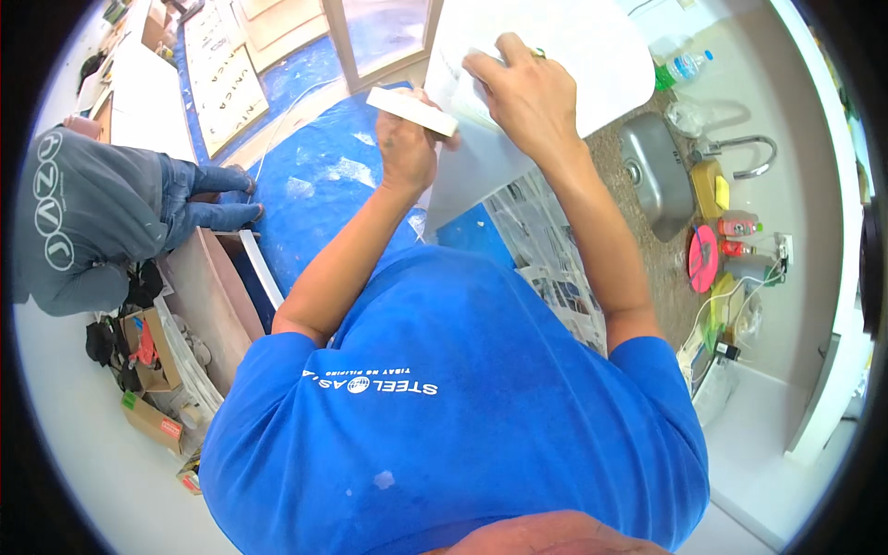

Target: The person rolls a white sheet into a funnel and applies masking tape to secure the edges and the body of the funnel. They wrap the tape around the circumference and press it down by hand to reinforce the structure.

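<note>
Left hand (407, 157) grips one pale block (412, 112); right hand (538, 104) pinches one whitish piece (470, 98)

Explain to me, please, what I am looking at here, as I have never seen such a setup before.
Gladly. There is no machine: a person works with bare hands. The one picture comes from the left of two wide cameras worn on the head, looking down, so edges bend and the blue shirt fills the lower part.

The left hand grips a pale block. The right hand is bent over a white panel; whether it holds something pale is hard to tell.

To the right, a counter carries a sink, a tap and bottles. Someone else is at the left.
</note>
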{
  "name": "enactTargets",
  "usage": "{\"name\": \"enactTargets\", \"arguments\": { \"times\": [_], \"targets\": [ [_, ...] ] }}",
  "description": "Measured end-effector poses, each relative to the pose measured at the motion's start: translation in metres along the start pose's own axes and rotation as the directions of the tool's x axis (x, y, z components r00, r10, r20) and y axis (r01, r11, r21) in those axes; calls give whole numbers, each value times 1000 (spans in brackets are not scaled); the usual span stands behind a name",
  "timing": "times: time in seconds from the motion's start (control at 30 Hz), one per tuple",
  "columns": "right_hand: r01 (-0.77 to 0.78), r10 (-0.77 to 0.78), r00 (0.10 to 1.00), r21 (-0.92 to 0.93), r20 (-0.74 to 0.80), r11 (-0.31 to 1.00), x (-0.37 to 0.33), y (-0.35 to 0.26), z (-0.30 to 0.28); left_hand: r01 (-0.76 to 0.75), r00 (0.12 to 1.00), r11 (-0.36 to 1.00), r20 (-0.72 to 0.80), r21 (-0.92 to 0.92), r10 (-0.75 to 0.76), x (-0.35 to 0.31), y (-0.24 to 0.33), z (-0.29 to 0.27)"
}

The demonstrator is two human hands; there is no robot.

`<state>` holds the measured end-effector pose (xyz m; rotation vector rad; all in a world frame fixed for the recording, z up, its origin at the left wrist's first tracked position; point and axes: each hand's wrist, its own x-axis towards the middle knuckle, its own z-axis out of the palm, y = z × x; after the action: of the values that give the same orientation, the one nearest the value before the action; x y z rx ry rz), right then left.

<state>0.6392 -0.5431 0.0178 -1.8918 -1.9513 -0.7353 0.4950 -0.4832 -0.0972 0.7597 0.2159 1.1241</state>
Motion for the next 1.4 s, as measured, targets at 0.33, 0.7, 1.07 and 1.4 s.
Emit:
{"name": "enactTargets", "arguments": {
  "times": [0.33,0.7,1.07,1.4],
  "targets": [
    [70,-109,985,261,135,963,5,17,-23,4,991,1000,-133,-30,-8,20,-42,33],
    [139,-139,984,-5,-111,990,4,-3,12,65,981,997,-181,-51,-73,4,-25,32],
    [179,-178,958,-14,-224,984,4,0,14,-113,963,614,-67,782,262,7,43,-48],
    [152,-149,967,-1,-207,988,6,-5,12,-349,845,397,468,849,-257,54,126,32]
  ]
}}
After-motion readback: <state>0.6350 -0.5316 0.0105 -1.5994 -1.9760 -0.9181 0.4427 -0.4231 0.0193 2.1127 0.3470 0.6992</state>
